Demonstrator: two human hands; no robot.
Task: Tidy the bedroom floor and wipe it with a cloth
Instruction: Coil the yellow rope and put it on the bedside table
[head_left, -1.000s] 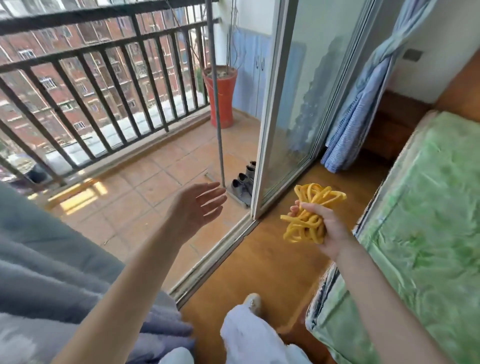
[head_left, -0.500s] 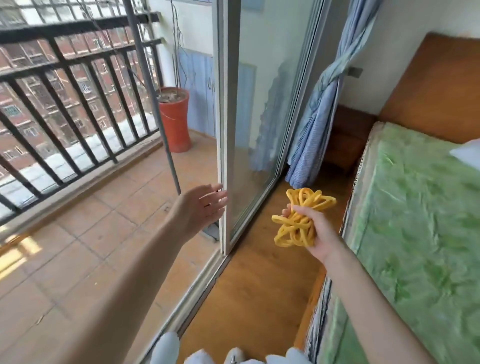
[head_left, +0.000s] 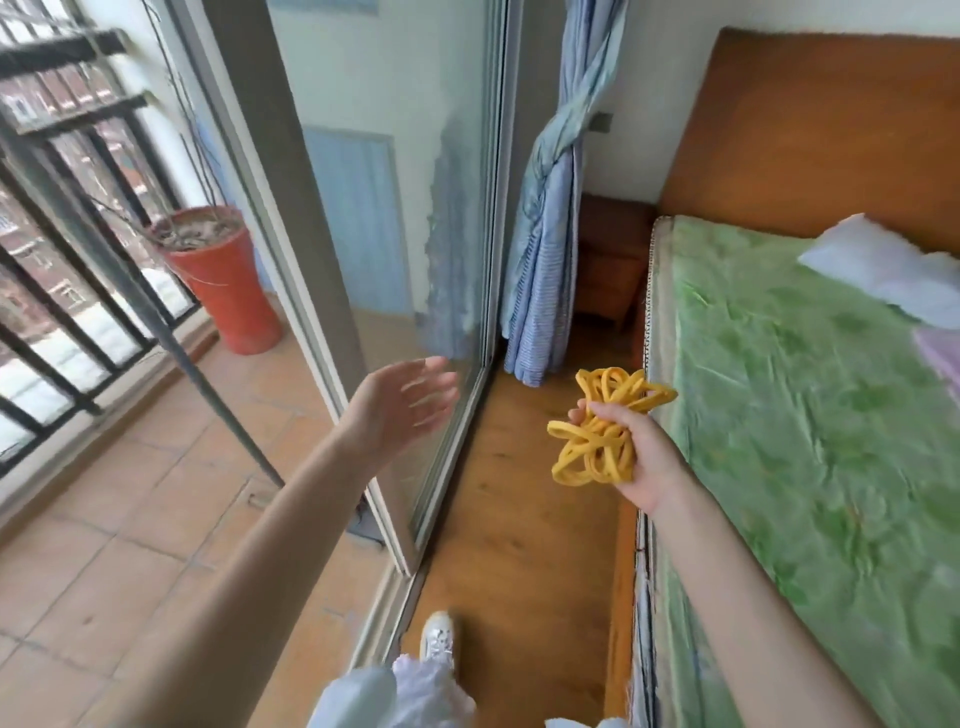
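Observation:
My right hand (head_left: 636, 457) grips a tangled bundle of yellow cord (head_left: 602, 426), held up over the wooden bedroom floor (head_left: 524, 493) beside the bed. My left hand (head_left: 405, 408) is stretched forward with its fingers spread and holds nothing. It hovers in front of the sliding glass door (head_left: 415, 234), close to the glass; contact cannot be told. No cloth is in view.
A bed with a green cover (head_left: 810, 415) fills the right, with a pillow (head_left: 883, 270) and wooden headboard (head_left: 810, 130). A knotted blue curtain (head_left: 545, 228) hangs ahead, beside a nightstand (head_left: 610, 260). The tiled balcony (head_left: 104, 519), red pot (head_left: 223, 275) and railing (head_left: 62, 260) lie left. My shoe (head_left: 439, 636) stands below.
The view has swung right, from the balcony into the bedroom. Both hands kept their pose; the left one now reaches in front of the glass door. The grey fabric at lower left is gone from view.

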